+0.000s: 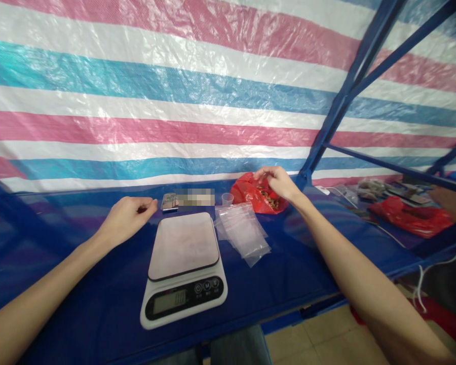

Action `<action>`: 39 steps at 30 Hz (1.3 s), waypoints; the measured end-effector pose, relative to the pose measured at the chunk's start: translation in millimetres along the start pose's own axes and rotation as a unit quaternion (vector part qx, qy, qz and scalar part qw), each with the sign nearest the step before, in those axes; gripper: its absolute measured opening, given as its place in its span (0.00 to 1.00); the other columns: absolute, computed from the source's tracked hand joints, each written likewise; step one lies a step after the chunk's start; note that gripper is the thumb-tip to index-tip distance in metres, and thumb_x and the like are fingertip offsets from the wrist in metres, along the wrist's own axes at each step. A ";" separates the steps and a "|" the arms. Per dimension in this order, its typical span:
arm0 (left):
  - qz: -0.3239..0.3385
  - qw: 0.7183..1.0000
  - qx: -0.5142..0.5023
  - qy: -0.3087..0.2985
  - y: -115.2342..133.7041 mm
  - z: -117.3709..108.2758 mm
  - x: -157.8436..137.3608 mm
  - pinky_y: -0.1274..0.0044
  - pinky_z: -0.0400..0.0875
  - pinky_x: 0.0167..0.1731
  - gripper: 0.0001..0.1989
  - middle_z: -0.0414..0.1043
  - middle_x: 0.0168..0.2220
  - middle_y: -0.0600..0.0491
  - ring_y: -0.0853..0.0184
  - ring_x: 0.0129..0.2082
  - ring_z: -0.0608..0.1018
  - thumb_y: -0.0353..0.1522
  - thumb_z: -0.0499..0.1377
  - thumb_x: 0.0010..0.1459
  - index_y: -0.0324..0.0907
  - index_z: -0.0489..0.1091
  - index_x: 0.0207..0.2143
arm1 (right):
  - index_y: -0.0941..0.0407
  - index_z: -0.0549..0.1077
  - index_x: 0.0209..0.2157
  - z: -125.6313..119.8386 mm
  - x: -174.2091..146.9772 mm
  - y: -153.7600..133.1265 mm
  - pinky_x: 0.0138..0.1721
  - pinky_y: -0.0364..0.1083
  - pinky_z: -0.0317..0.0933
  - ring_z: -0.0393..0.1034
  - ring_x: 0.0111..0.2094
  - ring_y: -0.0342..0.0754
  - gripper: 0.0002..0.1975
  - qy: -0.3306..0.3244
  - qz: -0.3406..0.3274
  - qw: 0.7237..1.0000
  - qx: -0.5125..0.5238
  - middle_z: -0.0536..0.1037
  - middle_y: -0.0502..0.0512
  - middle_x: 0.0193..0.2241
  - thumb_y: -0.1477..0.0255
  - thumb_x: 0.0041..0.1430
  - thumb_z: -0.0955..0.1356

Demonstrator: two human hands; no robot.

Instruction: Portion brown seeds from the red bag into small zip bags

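My right hand (276, 180) is at the mouth of a red plastic bag (245, 191), with bent fingers closed on its rim. Small brown dried pieces (272, 200) show inside the bag, below the palm. My left hand (131, 217) rests over the table on the left, its fingers curled and the thumb near the index finger, with nothing visible in them. Between the hands stands a white kitchen scale (185, 248), its plate bare and its display apparently at zero. Clear zip bags (243, 230) lie fanned out right of the scale, beside a small clear cup (227, 198).
A flat, shiny device (170, 202) and a blurred-out item (199, 196) lie behind the scale on the blue table (110, 294). Blue metal posts (336, 109) rise at the right. Beyond them are another red bag (412, 217) and a white cable (420, 289). A striped sheet (155, 101) hangs behind.
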State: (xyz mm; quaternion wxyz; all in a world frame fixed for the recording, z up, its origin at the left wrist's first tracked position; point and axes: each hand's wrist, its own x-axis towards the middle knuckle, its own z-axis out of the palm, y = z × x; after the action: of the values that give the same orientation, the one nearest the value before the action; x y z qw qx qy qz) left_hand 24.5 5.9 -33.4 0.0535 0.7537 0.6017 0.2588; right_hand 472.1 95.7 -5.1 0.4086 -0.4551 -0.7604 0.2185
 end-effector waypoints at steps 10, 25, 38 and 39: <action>0.007 1.000 0.012 0.007 0.2 -0.8 0.4 0.74 0.49 0.26 0.23 0.53 0.20 0.56 0.69 0.23 0.59 0.48 0.49 0.63 0.43 0.55 0.20 | 0.58 0.81 0.34 1.9 -0.5 -8.7 0.40 0.47 0.73 0.79 0.32 0.49 0.23 -0.060 -0.017 0.997 0.050 0.85 0.56 0.30 0.80 0.37 0.60; 0.015 1.000 0.009 0.000 -3.8 1.3 0.2 0.75 0.50 0.26 0.24 0.52 0.20 0.56 0.69 0.23 0.59 0.48 0.49 0.63 0.43 0.54 0.20 | 0.58 0.82 0.30 -10.6 -0.9 -4.8 0.41 0.44 0.69 0.78 0.33 0.51 0.21 -0.069 0.011 0.987 -0.146 0.86 0.56 0.32 0.84 0.41 0.61; 0.007 1.000 -0.010 -0.009 -8.4 3.7 0.9 0.74 0.50 0.26 0.24 0.54 0.20 0.56 0.69 0.23 0.59 0.49 0.50 0.63 0.43 0.56 0.21 | 0.57 0.79 0.28 -1.8 0.1 1.4 0.40 0.45 0.68 0.76 0.33 0.50 0.21 -0.093 0.005 0.993 -0.074 0.83 0.54 0.30 0.79 0.33 0.59; 0.006 1.000 -0.009 -0.009 -7.8 3.3 0.8 0.74 0.50 0.26 0.24 0.54 0.20 0.56 0.69 0.23 0.59 0.49 0.50 0.63 0.43 0.56 0.21 | 0.57 0.79 0.27 -2.7 -0.3 -1.0 0.39 0.46 0.68 0.75 0.31 0.49 0.20 -0.092 0.009 0.994 -0.064 0.83 0.54 0.29 0.79 0.34 0.60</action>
State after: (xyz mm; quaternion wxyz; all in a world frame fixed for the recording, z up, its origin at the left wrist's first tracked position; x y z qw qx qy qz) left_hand 19.2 9.5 -39.1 0.0642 0.7591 0.5944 0.2576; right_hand 473.9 94.9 -3.0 0.3045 -0.4648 -0.8035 0.2137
